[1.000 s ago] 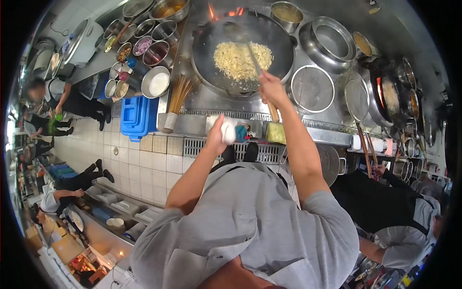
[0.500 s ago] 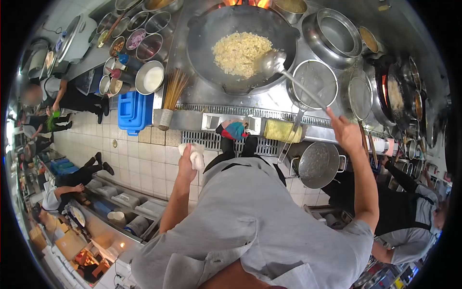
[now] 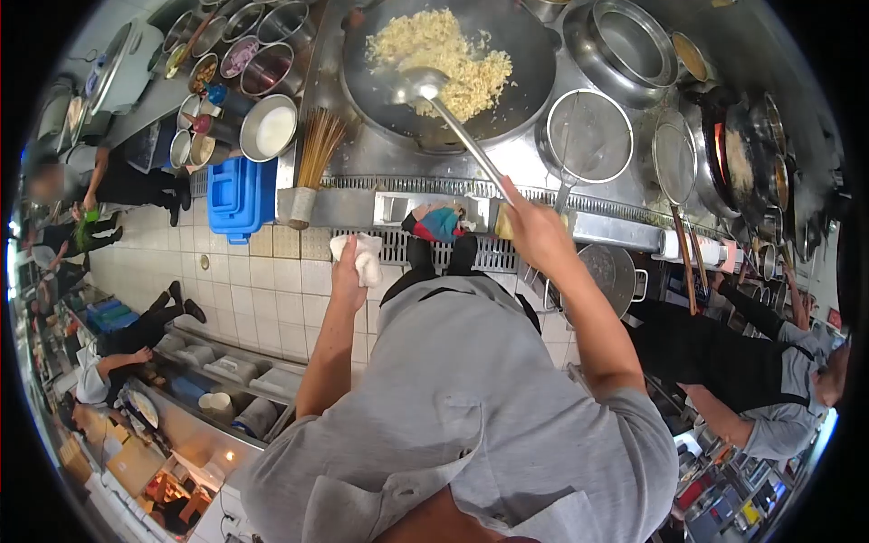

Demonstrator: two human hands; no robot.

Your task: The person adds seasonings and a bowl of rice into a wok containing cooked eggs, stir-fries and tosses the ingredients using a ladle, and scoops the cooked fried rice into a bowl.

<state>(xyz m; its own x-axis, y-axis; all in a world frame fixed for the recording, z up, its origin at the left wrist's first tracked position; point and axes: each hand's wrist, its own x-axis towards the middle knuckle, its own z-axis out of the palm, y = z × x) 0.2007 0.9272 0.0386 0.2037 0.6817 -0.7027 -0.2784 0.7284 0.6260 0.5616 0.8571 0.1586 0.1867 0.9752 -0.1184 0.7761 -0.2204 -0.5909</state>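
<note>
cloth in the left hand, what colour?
White; the cloth shows in the head view, the only one here.

Dark round wok [image 3: 532,68] sitting at 12 o'clock in view. Pale-yellow fried rice [image 3: 475,71] lying in it, loose and clumpy, spreading from 10 to 4 o'clock. Metal wok ladle [image 3: 471,145] slanting, its round bowl resting at the rice's 7–8 o'clock edge, long handle pointing to 5. White cloth [image 3: 369,262] bunching up, held well apart at the wok's 7 o'clock.
</note>
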